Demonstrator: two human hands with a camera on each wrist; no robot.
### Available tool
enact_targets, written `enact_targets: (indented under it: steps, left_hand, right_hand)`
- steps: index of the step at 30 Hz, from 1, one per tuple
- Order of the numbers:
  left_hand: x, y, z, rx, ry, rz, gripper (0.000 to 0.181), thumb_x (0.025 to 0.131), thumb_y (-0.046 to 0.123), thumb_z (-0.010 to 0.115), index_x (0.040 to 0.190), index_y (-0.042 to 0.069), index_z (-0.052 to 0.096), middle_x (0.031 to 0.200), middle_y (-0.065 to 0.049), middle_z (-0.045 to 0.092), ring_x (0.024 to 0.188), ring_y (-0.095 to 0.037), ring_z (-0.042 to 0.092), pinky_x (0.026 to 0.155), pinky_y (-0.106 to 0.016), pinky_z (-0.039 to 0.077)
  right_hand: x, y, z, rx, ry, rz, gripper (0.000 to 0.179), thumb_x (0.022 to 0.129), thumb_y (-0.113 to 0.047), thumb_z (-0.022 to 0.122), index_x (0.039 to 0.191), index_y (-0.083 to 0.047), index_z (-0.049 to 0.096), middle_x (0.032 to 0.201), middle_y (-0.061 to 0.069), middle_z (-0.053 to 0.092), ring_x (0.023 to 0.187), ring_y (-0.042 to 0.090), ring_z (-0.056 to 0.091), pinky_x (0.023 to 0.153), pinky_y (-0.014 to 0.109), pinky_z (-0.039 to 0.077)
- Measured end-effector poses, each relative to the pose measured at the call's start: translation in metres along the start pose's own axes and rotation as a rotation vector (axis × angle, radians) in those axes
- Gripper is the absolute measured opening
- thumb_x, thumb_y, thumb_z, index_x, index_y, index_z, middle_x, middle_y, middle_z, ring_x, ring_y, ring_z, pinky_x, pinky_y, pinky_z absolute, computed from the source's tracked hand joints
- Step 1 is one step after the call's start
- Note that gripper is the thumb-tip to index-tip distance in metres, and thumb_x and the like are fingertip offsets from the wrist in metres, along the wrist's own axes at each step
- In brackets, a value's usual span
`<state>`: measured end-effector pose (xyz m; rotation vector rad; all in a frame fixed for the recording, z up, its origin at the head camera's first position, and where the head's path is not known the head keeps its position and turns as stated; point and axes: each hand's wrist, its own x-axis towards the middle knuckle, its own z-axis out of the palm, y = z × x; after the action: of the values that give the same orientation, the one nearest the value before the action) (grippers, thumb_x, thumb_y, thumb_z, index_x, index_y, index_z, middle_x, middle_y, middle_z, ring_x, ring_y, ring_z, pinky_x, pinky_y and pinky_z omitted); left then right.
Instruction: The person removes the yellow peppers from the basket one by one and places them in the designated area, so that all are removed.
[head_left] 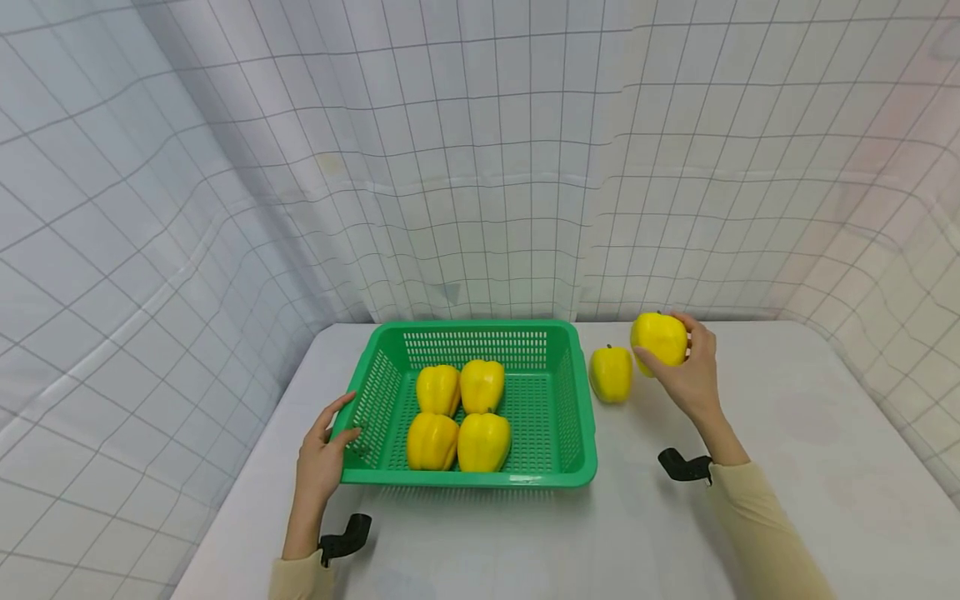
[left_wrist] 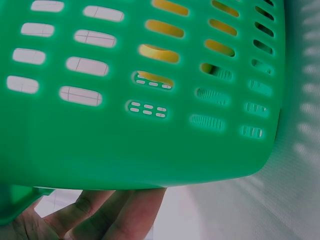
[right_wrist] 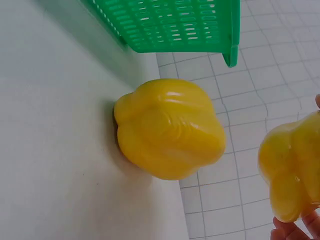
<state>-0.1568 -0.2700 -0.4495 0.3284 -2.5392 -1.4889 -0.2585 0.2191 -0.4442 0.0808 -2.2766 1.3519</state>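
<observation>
1. Head view: The left hand [head_left: 318,467] grips the left side of a green basket [head_left: 468,480], its thumb and a finger at the rim, the hold closed only as far as that edge needs. The right hand [head_left: 693,367] pinches a held pepper [head_left: 658,340], yellow and stem upward, between the thumb on one side and fingers on the other. Just beside it, between that hand and the basket, a loose pepper [head_left: 611,374] rests on the white table [head_left: 795,433]. Inside the basket sit four yellow peppers [head_left: 483,442], two behind two (all toward the middle and left of its floor). A gridded white curtain [head_left: 465,167] hangs behind.

2. Left wrist view: The slotted wall of the basket fills most of the frame, yellow showing through some slots. Fingers of the left hand reach up to its edge at the bottom; their tips are hidden.

3. Right wrist view: The loose pepper lies on its side in the middle, apart from the basket above it. At the right edge the held pepper, partly cut off, is raised clear of the table, fingertips against it.
</observation>
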Motion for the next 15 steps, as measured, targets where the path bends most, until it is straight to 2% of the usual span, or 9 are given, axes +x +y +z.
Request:
enact_targets:
  steps: [4,11,15]
  left_hand:
    - [0.0,0.0,0.0,-0.002,-0.001,0.003,0.049,0.096,0.014,0.054,0.143,0.026,0.045,0.14,-0.02,0.043,0.104,-0.036,0.053,0.063,-0.035,0.041]
    - [0.0,-0.001,0.001,-0.012,-0.001,-0.003,0.049,0.096,0.014,0.054,0.142,0.027,0.045,0.134,-0.021,0.048,0.089,-0.032,0.057,0.058,-0.034,0.043]
    - [0.0,-0.001,0.001,-0.016,0.0,-0.005,0.049,0.096,0.014,0.054,0.142,0.027,0.045,0.133,-0.021,0.049,0.091,-0.032,0.057,0.058,-0.034,0.044]
  right_hand:
    - [0.0,0.009,-0.004,-0.018,-0.027,0.009,0.076,0.08,-0.024,0.076,0.142,-0.004,0.036,0.131,0.022,0.034,0.105,0.03,0.036,0.077,0.04,0.033]
    - [0.003,0.026,-0.007,-0.069,-0.073,0.029,0.078,0.081,-0.026,0.075,0.144,-0.002,0.034,0.133,0.026,0.034,0.107,0.037,0.038,0.079,0.045,0.036]
    - [0.003,0.033,-0.008,-0.083,-0.1,0.044,0.08,0.082,-0.027,0.075,0.144,0.0,0.032,0.131,0.028,0.035,0.107,0.04,0.039,0.081,0.049,0.036]
